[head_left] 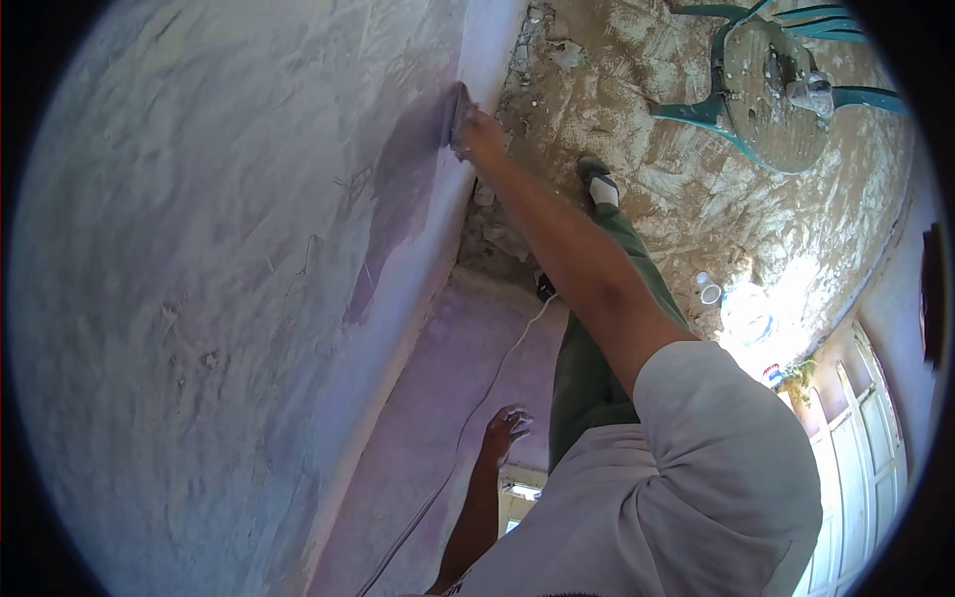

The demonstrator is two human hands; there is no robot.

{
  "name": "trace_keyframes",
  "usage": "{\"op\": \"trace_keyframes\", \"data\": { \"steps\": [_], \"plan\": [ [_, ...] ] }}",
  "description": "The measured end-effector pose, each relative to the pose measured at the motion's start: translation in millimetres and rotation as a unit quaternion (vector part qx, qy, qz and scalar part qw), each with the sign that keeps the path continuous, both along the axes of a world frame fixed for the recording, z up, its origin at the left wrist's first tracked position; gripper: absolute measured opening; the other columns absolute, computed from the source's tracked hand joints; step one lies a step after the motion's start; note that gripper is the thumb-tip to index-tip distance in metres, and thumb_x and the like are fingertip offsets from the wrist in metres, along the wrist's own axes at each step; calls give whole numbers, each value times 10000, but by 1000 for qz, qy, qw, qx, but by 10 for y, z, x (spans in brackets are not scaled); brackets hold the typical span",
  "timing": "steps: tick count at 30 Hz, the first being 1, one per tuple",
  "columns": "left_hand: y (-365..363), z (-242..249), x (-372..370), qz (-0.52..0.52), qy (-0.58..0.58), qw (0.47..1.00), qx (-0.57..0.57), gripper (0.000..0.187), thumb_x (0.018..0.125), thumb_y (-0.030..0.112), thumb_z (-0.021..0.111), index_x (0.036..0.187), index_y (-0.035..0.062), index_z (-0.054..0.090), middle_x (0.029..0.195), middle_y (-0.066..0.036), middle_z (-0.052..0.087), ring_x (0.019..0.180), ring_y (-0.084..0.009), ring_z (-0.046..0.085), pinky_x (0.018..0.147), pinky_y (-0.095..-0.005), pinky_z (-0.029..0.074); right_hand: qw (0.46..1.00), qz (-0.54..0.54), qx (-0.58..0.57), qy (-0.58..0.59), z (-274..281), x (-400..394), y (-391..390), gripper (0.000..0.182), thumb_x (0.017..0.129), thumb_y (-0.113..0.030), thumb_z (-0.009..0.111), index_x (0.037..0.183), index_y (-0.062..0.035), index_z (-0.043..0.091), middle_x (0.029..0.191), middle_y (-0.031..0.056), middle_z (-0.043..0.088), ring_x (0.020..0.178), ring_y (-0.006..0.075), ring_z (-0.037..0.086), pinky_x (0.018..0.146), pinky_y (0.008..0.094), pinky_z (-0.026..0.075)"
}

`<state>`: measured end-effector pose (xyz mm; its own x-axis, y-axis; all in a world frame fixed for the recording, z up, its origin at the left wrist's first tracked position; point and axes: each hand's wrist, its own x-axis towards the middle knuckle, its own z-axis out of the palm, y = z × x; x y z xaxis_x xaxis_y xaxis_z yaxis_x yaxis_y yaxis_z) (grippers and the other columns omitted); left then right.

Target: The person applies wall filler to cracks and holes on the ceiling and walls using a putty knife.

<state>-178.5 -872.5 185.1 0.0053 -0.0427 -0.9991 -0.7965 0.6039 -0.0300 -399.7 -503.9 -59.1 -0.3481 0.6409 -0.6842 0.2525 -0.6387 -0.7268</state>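
Right hand point(481, 135): fingers closed on the dark, flat-bladed trowel point(455, 115), blade against the plastered wall point(239, 189) beside them. Judged light, stiff; grip behind blade. Left hand point(504, 431): fingers half-curled, apparently empty.

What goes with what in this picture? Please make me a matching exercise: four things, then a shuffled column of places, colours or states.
Things
1. flat, thin-edged hand tool
2. long cloth trousers
3. small round white cup
4. bare left hand

Places, colours, states
A. on the mottled brown floor
B. fingers apart, whitish smears
C. against the grey plastered wall
D. green

Right pairs: 1-C; 2-D; 3-A; 4-B
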Motion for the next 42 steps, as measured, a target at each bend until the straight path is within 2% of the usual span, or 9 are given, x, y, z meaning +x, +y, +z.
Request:
{"op": "trace_keyframes", "data": {
  "steps": [3, 8, 14, 18, 24, 30, 33, 38, 42],
  "plan": [
    [-34, -58, 44, 9, -24, 1000, 12, 265, 911, 162, 514, 1154, 59, 529, 984, -93, 613, 956, -201, 597, 828, -354, 496, 970, 48, 235, -49, 893, -94, 69, 169, 786, -90, 453, 861, 27, 549, 636, 126, 547, 585, 172, 563, 548, 349, 436],
    [-4, -123, 62, -5, -62, 997, 34, 266, 916, 179, 517, 1152, 59, 534, 982, -89, 615, 964, -198, 598, 822, -353, 503, 951, -55, -191, 235, 804, 615, -177, 163, 822, -83, 441, 882, -4, 570, 728, 93, 587, 634, 157, 567, 538, 311, 439],
    [267, -44, -147, 6, -34, 999, 25, 253, 926, 156, 487, 1155, 58, 533, 1006, -95, 605, 986, -210, 591, 841, -368, 494, 950, -147, -246, 123, -510, 360, 137, 140, 787, -40, 404, 834, -39, 535, 643, 40, 490, 519, 136, 490, 455, 285, 385],
    [244, -21, -225, 31, -27, 999, 34, 251, 927, 149, 480, 1154, 56, 537, 1015, -97, 602, 987, -215, 591, 849, -370, 488, 971, -84, -188, 119, -457, 92, 218, 115, 791, -57, 410, 797, -52, 524, 622, 30, 466, 513, 133, 499, 438, 284, 383],
    [5, 6, -73, 31, -30, 998, 35, 259, 929, 163, 484, 1160, 60, 541, 1011, -99, 607, 986, -219, 591, 857, -370, 486, 961, -29, -148, 231, 93, 383, 205, 207, 835, -79, 438, 968, 12, 569, 876, 66, 593, 749, 139, 578, 692, 288, 460],
    [-205, 19, 41, 9, -30, 999, 32, 266, 930, 179, 486, 1160, 59, 544, 1003, -106, 610, 985, -222, 591, 868, -368, 481, 929, -67, -174, 320, 835, 709, -344, 197, 845, -81, 430, 966, -10, 568, 896, 58, 588, 757, 147, 581, 643, 277, 465],
    [-299, 159, 42, 21, -7, 999, 30, 268, 928, 185, 487, 1156, 57, 545, 1003, -109, 609, 989, -229, 590, 875, -370, 475, 926, -131, -280, 216, 590, 759, -573, 65, 833, -86, 452, 824, -64, 512, 695, 40, 525, 595, 130, 517, 486, 281, 404],
    [-635, 141, 226, 40, 17, 999, 18, 318, 921, 246, 498, 1158, 37, 523, 1000, -96, 587, 1009, -241, 567, 888, -409, 437, 941, -72, -229, 237, -203, 287, -752, 98, 808, -71, 439, 848, -60, 528, 645, 75, 523, 609, 155, 541, 506, 305, 429],
    [-951, 65, 424, 43, 14, 999, -8, 291, 920, 216, 491, 1154, 47, 530, 1009, -99, 593, 1004, -238, 577, 878, -404, 456, 995, 58, 67, 42, 770, 191, -990, 150, 836, -106, 427, 874, -11, 535, 657, 61, 531, 596, 149, 532, 519, 297, 415]
  ]
}}
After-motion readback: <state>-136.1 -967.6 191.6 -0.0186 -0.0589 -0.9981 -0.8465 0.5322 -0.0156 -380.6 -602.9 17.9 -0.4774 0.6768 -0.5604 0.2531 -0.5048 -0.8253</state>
